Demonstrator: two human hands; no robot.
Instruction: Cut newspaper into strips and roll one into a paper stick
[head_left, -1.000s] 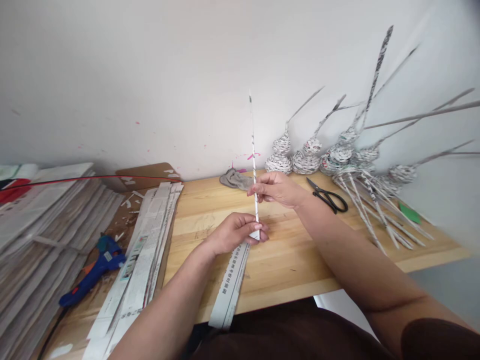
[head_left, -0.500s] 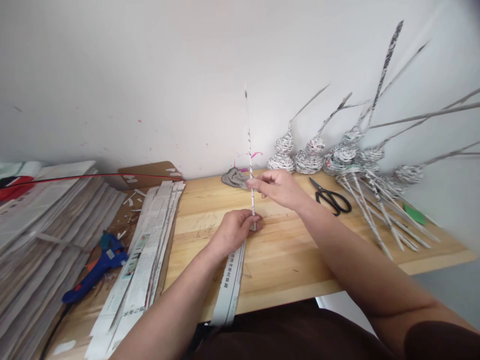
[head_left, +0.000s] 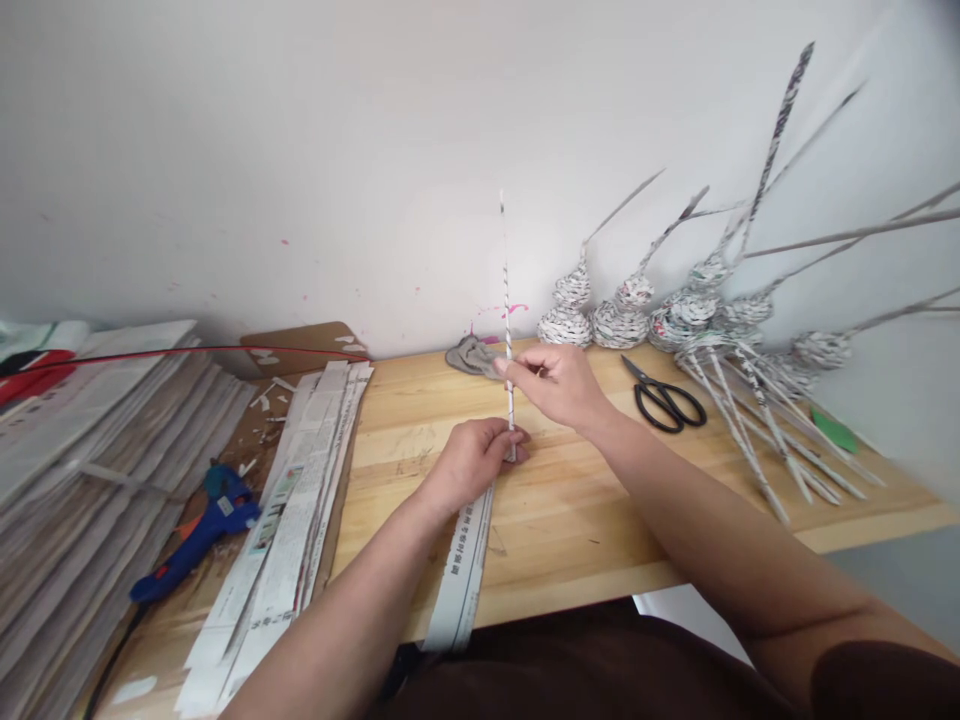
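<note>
A thin rolled newspaper tube (head_left: 507, 310) stands nearly upright in front of me, its top reaching up against the wall. My right hand (head_left: 553, 382) pinches it partway up between thumb and fingers. Lower down, my left hand (head_left: 480, 462) is closed on the tube's bottom end, where it meets a flat newspaper strip (head_left: 463, 570). That strip runs from under my left hand toward the table's front edge and hangs over it. Behind my right hand lies a crumpled grey cloth (head_left: 471, 356).
Black-handled scissors (head_left: 664, 395) lie right of my hands. Several woven paper gourd shapes (head_left: 566, 305) with long stems stand by the wall, paper tubes (head_left: 739, 430) before them. Leftward are newspaper strips (head_left: 300, 520), a blue glue gun (head_left: 199, 535) and a newspaper stack (head_left: 97, 480).
The tube's top sits slightly lower and to the right, and its printed stripes have shifted. Both hands keep their grip; the whole view has moved slightly.
</note>
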